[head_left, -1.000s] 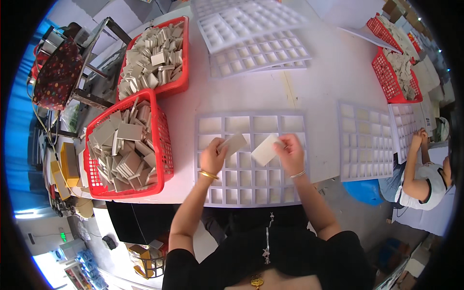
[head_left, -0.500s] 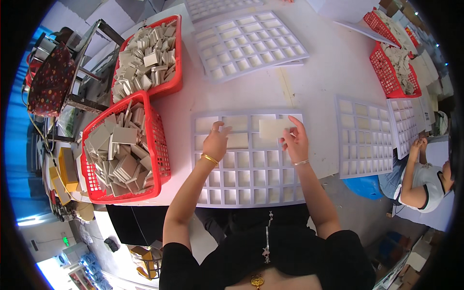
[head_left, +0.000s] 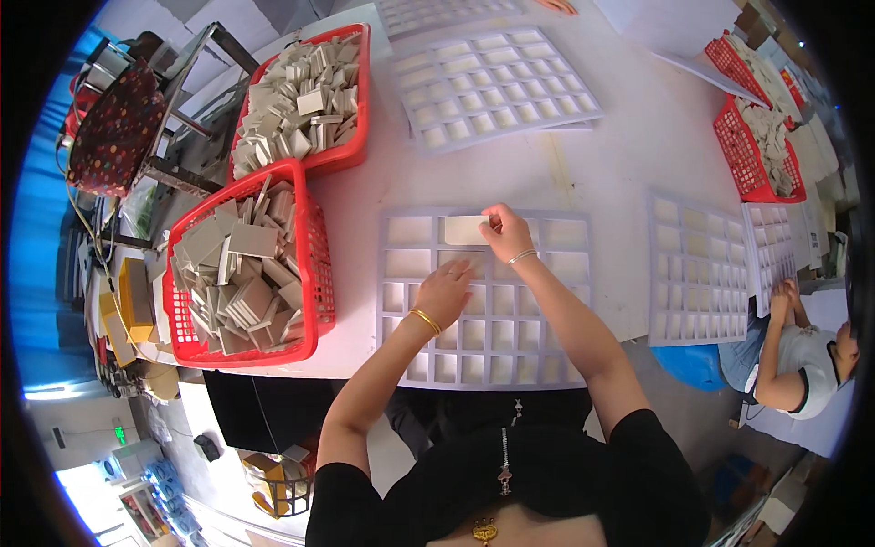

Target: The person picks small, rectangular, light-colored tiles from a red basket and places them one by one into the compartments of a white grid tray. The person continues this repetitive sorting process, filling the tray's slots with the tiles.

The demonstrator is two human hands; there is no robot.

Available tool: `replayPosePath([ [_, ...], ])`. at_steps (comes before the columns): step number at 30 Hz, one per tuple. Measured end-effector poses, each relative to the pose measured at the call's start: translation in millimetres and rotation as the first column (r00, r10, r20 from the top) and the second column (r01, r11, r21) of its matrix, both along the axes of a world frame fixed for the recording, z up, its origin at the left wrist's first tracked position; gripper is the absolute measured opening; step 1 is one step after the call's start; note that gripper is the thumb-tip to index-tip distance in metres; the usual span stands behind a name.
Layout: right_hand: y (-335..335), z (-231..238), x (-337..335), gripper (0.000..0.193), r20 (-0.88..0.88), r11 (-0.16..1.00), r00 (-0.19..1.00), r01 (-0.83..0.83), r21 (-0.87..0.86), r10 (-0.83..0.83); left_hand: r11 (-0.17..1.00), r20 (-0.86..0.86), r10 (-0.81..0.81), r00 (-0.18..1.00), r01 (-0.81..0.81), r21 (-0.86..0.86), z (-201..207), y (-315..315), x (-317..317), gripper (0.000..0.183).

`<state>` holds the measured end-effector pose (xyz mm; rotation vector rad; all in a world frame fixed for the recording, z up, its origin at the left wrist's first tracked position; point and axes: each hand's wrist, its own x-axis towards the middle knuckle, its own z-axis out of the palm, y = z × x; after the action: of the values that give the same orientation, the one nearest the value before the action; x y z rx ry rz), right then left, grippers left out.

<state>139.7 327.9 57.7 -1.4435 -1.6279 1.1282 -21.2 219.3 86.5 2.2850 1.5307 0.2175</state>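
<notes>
A white grid tray (head_left: pixel 392 214) with rectangular compartments lies on the table in front of me. My right hand (head_left: pixel 508 235) pinches the right end of a flat cream rectangular piece (head_left: pixel 463 230) at the tray's far row. That piece lies over a compartment in the middle of the row; whether it sits fully down in it, I cannot tell. Nearer to me, my left hand (head_left: pixel 444 296) rests over the middle compartments with its fingers stretched out. Nothing shows in that hand, and it hides the cells beneath it.
Two red baskets (head_left: pixel 319 273) full of flat beige pieces (head_left: pixel 253 239) stand at the left. Another grid tray (head_left: pixel 499 87) lies farther back, one more (head_left: pixel 697 264) at the right. Beyond it are red baskets (head_left: pixel 740 150) and a co-worker (head_left: pixel 802 365) seated at another tray.
My right hand has moved left with the cream piece, to the middle of the far row. My left hand has come nearer to me, off the far rows. The view has shifted slightly.
</notes>
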Motion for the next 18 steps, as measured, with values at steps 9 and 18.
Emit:
replayPosePath([
  [9,0.2,0.8,-20.2,0.023,0.376,0.960,0.927,-0.096,0.262,-0.010,0.988,-0.028,-0.013,1.000,0.009,-0.155,11.7,5.3,2.0,0.040],
  [18,-10.6,7.8,-18.7,0.015,0.647,0.834,0.761,-0.383,0.396,0.043,0.997,-0.049,0.003,0.999,-0.007,-0.071,-1.5,2.8,10.0,0.045],
])
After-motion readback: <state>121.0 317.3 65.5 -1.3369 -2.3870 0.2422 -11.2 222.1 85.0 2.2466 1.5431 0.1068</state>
